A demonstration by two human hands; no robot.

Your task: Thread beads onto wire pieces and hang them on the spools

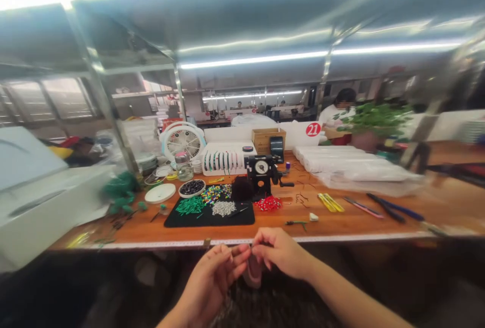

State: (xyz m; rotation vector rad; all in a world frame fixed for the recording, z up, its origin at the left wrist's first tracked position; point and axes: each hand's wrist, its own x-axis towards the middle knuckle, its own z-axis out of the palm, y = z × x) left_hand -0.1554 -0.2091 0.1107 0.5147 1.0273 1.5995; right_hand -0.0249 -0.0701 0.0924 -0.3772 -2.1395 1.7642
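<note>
left hand [215,275] and right hand [282,254] held fingertip-to-fingertip, nearside of black mat [246,218]; any grasped item cannot be made out. pinch best kept light, both steadied.

My place is a workshop, as I can tell from the wooden bench [341,228], which carries heaps of small beads [223,208], pliers [385,207] and a hand-cranked machine [260,167]. A red sign [313,129] (it says 21) is at its back, another person [326,115] is farther away, and long tube lights [257,58] shine overhead.
</note>
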